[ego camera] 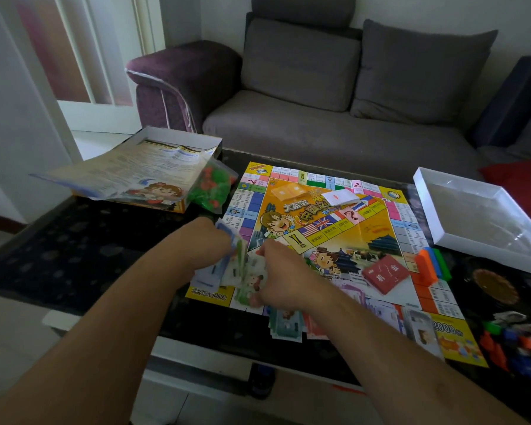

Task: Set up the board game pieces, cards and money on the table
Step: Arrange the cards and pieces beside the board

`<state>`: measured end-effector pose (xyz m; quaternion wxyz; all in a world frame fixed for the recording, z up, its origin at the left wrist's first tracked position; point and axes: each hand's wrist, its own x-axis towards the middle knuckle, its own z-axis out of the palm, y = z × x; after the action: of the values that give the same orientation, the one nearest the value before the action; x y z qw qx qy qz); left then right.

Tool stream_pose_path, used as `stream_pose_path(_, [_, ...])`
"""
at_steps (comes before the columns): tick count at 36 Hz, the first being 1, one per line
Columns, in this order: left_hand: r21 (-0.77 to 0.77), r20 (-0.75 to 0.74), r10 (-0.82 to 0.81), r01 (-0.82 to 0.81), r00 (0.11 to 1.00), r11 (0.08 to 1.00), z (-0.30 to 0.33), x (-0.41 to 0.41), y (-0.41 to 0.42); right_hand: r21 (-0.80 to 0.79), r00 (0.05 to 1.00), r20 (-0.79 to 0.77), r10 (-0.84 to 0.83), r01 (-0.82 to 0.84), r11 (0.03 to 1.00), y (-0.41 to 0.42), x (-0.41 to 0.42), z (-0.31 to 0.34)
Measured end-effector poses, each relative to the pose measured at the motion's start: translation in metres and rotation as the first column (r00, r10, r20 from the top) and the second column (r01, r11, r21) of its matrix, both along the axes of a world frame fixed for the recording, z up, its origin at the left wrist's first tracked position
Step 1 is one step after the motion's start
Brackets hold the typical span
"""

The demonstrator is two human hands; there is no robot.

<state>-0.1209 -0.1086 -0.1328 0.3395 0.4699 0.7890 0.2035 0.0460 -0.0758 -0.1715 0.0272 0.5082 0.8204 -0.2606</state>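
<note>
While both hands meet over the game board (377,231), paper money is being handled.
Left hand (216,237) grips a banknote stack (209,273); right hand (276,271), just beside it, pinches green notes (242,294).

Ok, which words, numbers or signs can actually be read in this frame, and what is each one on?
"机会": red card deck lying on the game board.
"2000": yellow corner square of the board.
"?": pink square by the flags.
"!": yellow square.
"大富翁": board centre title, partly covered.
Small square labels, rule sheet, banknotes: too blurred.
</note>
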Motion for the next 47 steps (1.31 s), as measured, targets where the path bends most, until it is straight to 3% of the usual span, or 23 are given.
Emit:
stream_pose_path(5, [-0.003,0.216,0.021,-0.021,0.976,1.0,0.008,0.002,0.002,-0.104,0.961,-0.251,-0.115,0.091,0.99,0.002,0.009,0.002])
stream_pose_path(10, [0.053,0.528,0.06,-0.104,0.847,0.993,0.013,-0.004,0.0,-0.21,0.866,-0.406,-0.293,0.223,0.952,0.014,0.022,0.01])
stream_pose_path(17, [0.092,0.482,-0.136,0.104,0.865,0.99,0.005,0.02,-0.006,-0.43,0.638,-0.644,-0.422,0.153,0.89,0.014,0.04,0.028])
stream_pose_path(21, [0.135,0.477,-0.147,0.093,0.867,0.987,0.006,0.036,-0.006,-0.615,0.519,-0.652,-0.553,0.065,0.786,0.008,0.053,0.032])
stream_pose_path(23, [0.126,0.492,-0.135,0.083,0.86,0.989,0.004,0.043,-0.006,-0.589,0.545,-0.65,-0.529,0.079,0.805,0.006,0.06,0.03])
stream_pose_path(29, [0.112,0.656,-0.123,0.065,0.745,0.992,0.003,0.068,-0.004,-0.226,0.73,-0.594,-0.338,0.252,0.941,-0.001,0.08,0.02])
stream_pose_path(33, [0.114,0.759,-0.129,0.066,0.638,0.991,0.005,0.073,-0.005,-0.238,0.708,-0.606,-0.363,0.275,0.932,-0.002,0.091,0.021])
stream_pose_path(40, [0.192,0.718,-0.177,0.052,0.673,0.98,-0.005,0.091,-0.003,-0.415,0.564,-0.724,-0.398,0.105,0.904,-0.01,0.1,0.032])
stream_pose_path(43, [0.245,0.729,-0.2,0.023,0.655,0.969,-0.004,0.099,-0.001,-0.402,0.563,-0.731,-0.385,0.1,0.91,-0.007,0.102,0.032])
stream_pose_path(47, [0.176,0.783,-0.134,-0.009,0.607,0.984,-0.001,0.105,0.0,-0.348,0.593,-0.724,-0.353,0.128,0.929,-0.004,0.107,0.033])
